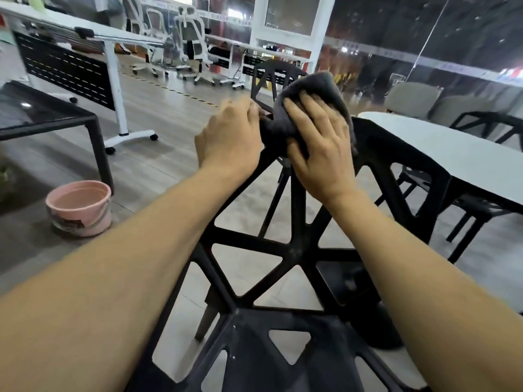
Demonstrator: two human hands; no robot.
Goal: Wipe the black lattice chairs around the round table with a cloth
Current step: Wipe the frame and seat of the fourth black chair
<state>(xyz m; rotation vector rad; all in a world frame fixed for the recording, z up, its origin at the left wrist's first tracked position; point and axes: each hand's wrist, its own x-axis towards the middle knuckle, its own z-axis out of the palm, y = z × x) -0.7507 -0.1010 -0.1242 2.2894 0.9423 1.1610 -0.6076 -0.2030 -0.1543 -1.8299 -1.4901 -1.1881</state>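
Observation:
A black lattice chair [294,250] stands right in front of me, its seat at the bottom of the view and its backrest rising to the centre. A dark grey cloth [317,91] is draped over the top edge of the backrest. My right hand [319,145] lies flat on the cloth, fingers spread, pressing it against the chair. My left hand [229,134] is closed around the backrest's top rim and the cloth's left end. The white round table [441,148] is on the right, with more black lattice chairs [424,176] tucked around it.
A pink bucket [80,206] sits on the wooden floor at left, beside a black glass-topped table [42,120]. White desks [113,41] and white office chairs [192,43] fill the back. Another black lattice chair [271,77] stands beyond my hands. Grey upholstered chairs [413,100] sit behind the round table.

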